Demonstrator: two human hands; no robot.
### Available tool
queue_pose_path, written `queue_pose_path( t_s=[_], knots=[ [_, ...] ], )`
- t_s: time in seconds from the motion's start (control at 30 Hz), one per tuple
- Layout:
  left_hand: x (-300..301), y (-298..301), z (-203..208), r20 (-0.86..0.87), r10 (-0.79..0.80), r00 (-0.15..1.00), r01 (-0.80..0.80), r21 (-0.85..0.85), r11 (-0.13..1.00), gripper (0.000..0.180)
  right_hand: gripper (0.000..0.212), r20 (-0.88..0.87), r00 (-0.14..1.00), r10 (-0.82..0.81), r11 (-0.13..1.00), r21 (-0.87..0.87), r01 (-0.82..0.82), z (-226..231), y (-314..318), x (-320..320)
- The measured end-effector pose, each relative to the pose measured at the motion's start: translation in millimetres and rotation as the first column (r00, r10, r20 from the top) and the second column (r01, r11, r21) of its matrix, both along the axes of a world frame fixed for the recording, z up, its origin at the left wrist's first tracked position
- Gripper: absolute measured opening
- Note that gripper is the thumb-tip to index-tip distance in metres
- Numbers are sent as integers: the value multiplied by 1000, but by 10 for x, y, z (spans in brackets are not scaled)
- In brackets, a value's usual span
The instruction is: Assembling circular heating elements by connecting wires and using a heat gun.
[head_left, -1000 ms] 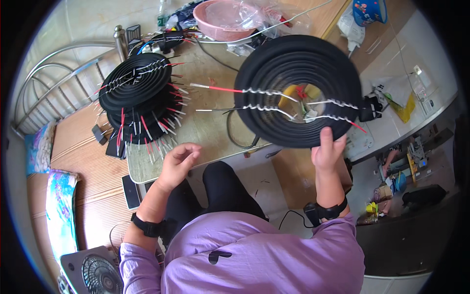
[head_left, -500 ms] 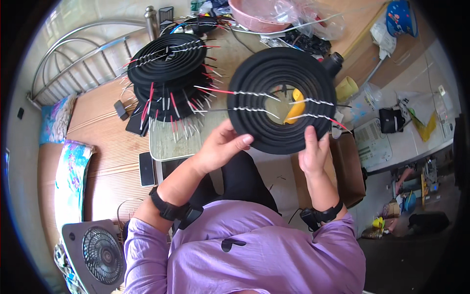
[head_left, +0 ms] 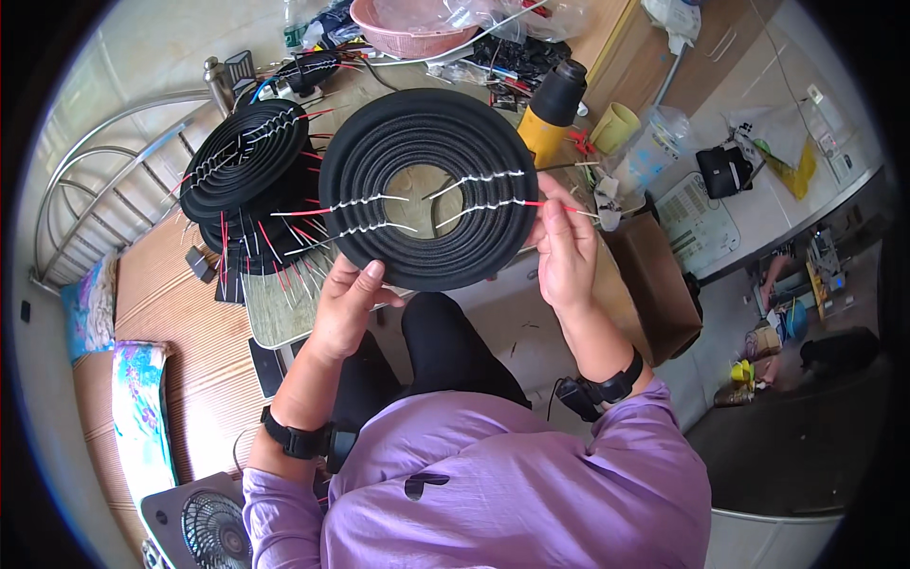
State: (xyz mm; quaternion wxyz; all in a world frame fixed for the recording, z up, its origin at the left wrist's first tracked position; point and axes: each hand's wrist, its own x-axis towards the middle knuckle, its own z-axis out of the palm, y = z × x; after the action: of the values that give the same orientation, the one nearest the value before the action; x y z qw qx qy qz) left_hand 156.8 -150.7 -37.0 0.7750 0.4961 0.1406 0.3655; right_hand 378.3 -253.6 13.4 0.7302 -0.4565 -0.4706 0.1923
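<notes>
A round black corrugated speaker damper (head_left: pixel 512 152) with an open centre is held up over the near part of the table. Silvery stitched leads cross its ridges, with red and dark wire ends beyond the rim. My left hand (head_left: pixel 343 305) grips its lower left edge, thumb on top. At the right edge, the fingers of my right hand (head_left: pixel 567 256) close on the rim, where a red wire (head_left: pixel 564 208) crosses the fingertips. To the left stands a pile of similar dampers (head_left: pixel 248 156), wire ends sticking out all around.
A yellow heat gun (head_left: pixel 542 133) with a black end stands behind the held damper. Beyond lie a pink basket (head_left: pixel 412 38) and plastic bags. A yellow-green cup (head_left: pixel 616 128) and an open cardboard box (head_left: pixel 659 284) are at the right. A fan (head_left: pixel 216 531) stands lower left.
The view has shifted, so the damper appears further left. It has turned a little, and my right hand has gone from its lower edge up to the right edge by the red wire.
</notes>
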Motion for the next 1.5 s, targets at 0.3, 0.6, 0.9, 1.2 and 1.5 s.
queue_pose_path(
  t_s=[0.3, 0.6, 0.9, 1.2, 1.5],
  knots=[
    [28, -4, -5, 18, 18, 1000, -18, 11, 1000, 25, 39, -51, 991, 126, 986, -105, -131, 23, -65, 113],
    [15, 89, 6, -31, 244, 969, -232, 213, 949, 22, 48, 340, 803, -490, 871, 236, 431, 146, -232, 338],
    [22, 94, 389, 276, 662, 697, -238, 960, -149, 43, 54, -111, 746, 656, 747, -40, -663, 198, -160, 2],
    [57, 42, 280, 263, 642, 720, -178, 964, -196, 45, 57, 47, 983, 177, 984, 5, -177, 197, -17, -111],
    [-20, 135, 13, 150, 699, 699, -233, 972, 25, 45, 55, -171, 962, -212, 968, 100, 231, 903, -214, 882]
  ],
)
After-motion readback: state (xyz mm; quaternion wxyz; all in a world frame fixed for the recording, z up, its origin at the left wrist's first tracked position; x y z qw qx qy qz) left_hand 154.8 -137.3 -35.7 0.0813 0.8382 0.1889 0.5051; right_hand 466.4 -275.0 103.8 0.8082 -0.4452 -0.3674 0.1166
